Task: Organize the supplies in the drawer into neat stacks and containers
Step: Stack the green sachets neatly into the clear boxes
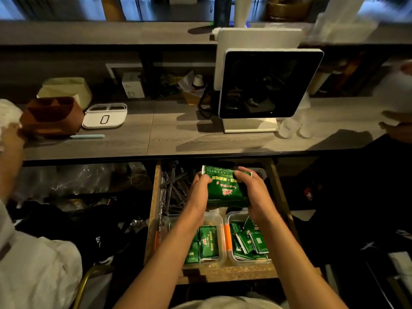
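Note:
An open wooden drawer (153, 221) sits under the counter. Both my hands hold a stack of green packets (225, 186) over its back half. My left hand (199, 190) grips the stack's left side and my right hand (254, 192) grips its right side, fingers curled over the top. Nearer to me stand two clear plastic containers: the left container (220, 219) holds upright green packets, the right container (229, 221) holds loose green packets lying at angles. Dark metal tools (174, 188) lie along the drawer's left side.
On the counter (178, 134) stand a screen on a white stand (267, 85), a brown bin (51, 117), a white tray (104, 115), a pale pen (87, 136) and clear cups (289, 128). Another person's sleeve (33, 275) is at the left, and a hand (399, 128) at the right edge.

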A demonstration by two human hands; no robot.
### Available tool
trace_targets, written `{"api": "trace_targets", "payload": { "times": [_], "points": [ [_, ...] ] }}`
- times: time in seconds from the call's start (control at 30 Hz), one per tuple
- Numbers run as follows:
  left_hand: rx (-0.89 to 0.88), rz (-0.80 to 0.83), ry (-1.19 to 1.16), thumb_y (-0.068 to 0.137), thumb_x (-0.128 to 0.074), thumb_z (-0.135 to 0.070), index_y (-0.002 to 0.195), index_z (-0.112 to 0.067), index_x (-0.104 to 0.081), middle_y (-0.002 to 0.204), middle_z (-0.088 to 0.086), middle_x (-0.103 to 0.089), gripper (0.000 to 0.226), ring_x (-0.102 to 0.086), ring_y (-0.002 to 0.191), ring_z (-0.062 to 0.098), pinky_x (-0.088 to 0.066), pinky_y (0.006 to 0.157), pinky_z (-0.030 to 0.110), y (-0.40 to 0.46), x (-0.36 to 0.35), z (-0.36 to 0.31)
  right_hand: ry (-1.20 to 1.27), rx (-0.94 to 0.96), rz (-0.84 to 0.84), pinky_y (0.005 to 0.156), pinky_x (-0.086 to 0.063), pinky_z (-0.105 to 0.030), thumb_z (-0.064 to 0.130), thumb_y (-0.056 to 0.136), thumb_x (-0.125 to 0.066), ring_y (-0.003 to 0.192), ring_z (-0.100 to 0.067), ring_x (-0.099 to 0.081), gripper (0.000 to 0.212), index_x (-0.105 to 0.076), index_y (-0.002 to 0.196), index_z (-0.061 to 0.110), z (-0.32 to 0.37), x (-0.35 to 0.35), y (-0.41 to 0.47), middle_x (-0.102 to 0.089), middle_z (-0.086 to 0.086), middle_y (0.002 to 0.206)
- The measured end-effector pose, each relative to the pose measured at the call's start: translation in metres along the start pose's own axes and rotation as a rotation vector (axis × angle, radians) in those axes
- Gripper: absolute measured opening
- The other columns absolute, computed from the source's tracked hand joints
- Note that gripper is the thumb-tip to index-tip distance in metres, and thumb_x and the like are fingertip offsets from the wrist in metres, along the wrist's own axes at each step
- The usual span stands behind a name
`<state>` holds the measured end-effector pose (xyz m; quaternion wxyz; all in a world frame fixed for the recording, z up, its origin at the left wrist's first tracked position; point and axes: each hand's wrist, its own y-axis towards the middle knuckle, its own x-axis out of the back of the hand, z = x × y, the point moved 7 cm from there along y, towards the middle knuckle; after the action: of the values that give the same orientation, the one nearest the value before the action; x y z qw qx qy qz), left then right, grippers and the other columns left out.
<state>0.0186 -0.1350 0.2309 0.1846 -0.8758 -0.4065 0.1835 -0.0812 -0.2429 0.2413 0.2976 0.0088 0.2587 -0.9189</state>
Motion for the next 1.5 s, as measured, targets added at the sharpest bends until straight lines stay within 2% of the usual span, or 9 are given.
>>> {"api": "trace_targets", "payload": {
  "times": [0.23,0.37,0.5,0.6,0.83,0.93,1.17,1.37,1.5],
  "points": [
    [-0.07,-0.071,-0.038,0.095,-0.063,-0.036,0.115,-0.024,-0.06,0.109,0.013,-0.07,0.024,-0.072,0.087,0.023,-0.059,0.068,0.035,-0.002,-0.01,-0.004,-0.148,-0.022,0.124,0.076,-0.06,-0.05,0.025,0.089,-0.068,0.099,-0.031,-0.068,0.044,-0.05,0.129,0.02,0.008,0.003,-0.005,-0.066,-0.014,0.113],
    [-0.274,0.075,-0.133,0.062,-0.08,-0.066,0.136,-0.04,-0.051,0.13,0.0,-0.064,0.083,-0.065,0.114,0.018,-0.057,0.085,0.032,-0.002,-0.031,-0.02,0.182,-0.118,0.158,0.067,-0.056,-0.037,0.03,0.09,-0.062,0.084,-0.025,-0.072,0.029,-0.065,0.113,0.011,0.025,0.014,-0.006,-0.074,-0.011,0.095],
    [-0.385,0.134,-0.329,0.045,-0.096,-0.055,0.143,-0.04,-0.041,0.137,0.005,-0.062,0.114,-0.057,0.128,0.029,-0.048,0.103,0.049,-0.001,-0.052,-0.024,0.268,-0.212,0.24,0.066,-0.055,-0.034,0.03,0.091,-0.06,0.069,-0.019,-0.073,0.024,-0.066,0.105,0.012,0.026,0.013,-0.013,-0.075,-0.008,0.083],
    [-0.484,0.194,-0.287,0.053,-0.095,-0.047,0.145,-0.034,-0.039,0.135,0.002,-0.063,0.109,-0.059,0.125,0.027,-0.053,0.097,0.043,-0.005,-0.059,-0.035,0.246,-0.262,0.284,0.062,-0.055,-0.033,0.029,0.088,-0.061,0.068,-0.021,-0.071,0.022,-0.067,0.1,0.011,0.03,0.02,-0.009,-0.074,-0.009,0.081],
    [-0.63,0.343,0.514,0.071,-0.08,-0.051,0.153,-0.052,-0.017,0.158,-0.014,-0.032,0.104,-0.04,0.141,0.008,-0.042,0.114,0.044,-0.003,-0.071,-0.057,0.025,-0.212,0.318,0.046,-0.05,-0.026,0.027,0.089,-0.061,0.067,-0.021,-0.067,0.029,-0.063,0.108,0.005,0.063,0.055,0.003,-0.07,-0.009,0.081],
    [-0.62,0.363,0.539,0.068,-0.082,-0.049,0.151,-0.052,-0.022,0.154,-0.012,-0.037,0.102,-0.046,0.136,0.012,-0.047,0.108,0.043,-0.002,-0.084,-0.059,-0.024,-0.186,0.317,0.045,-0.05,-0.026,0.027,0.09,-0.061,0.064,-0.019,-0.067,0.039,-0.059,0.12,0.003,0.067,0.062,0.007,-0.07,-0.009,0.081],
    [-0.766,0.113,0.276,0.072,-0.078,-0.037,0.111,-0.021,-0.057,0.106,0.005,-0.061,0.048,-0.063,0.096,0.018,-0.053,0.078,0.033,-0.003,-0.094,-0.054,0.1,-0.266,0.25,0.051,-0.049,-0.027,0.044,0.09,-0.059,0.07,-0.02,-0.068,0.035,-0.068,0.104,0.013,0.054,0.066,0.011,-0.07,-0.007,0.083],
    [-0.81,0.138,0.373,0.074,-0.077,-0.046,0.12,-0.037,-0.061,0.135,-0.014,-0.052,0.05,-0.051,0.128,0.01,-0.048,0.103,0.031,-0.002,-0.088,-0.05,0.131,-0.285,0.272,0.058,-0.058,-0.033,0.046,0.09,-0.059,0.08,-0.022,-0.072,0.043,-0.066,0.117,0.013,0.051,0.063,0.012,-0.074,-0.01,0.095],
    [-0.871,0.127,0.401,0.077,-0.072,-0.042,0.12,-0.029,-0.061,0.147,-0.003,-0.044,0.047,-0.043,0.138,0.012,-0.042,0.107,0.024,-0.006,-0.078,-0.053,0.065,-0.279,0.248,0.055,-0.058,-0.032,0.048,0.091,-0.059,0.078,-0.021,-0.072,0.047,-0.065,0.121,0.012,0.048,0.055,0.013,-0.074,-0.01,0.094]
  ]
}}
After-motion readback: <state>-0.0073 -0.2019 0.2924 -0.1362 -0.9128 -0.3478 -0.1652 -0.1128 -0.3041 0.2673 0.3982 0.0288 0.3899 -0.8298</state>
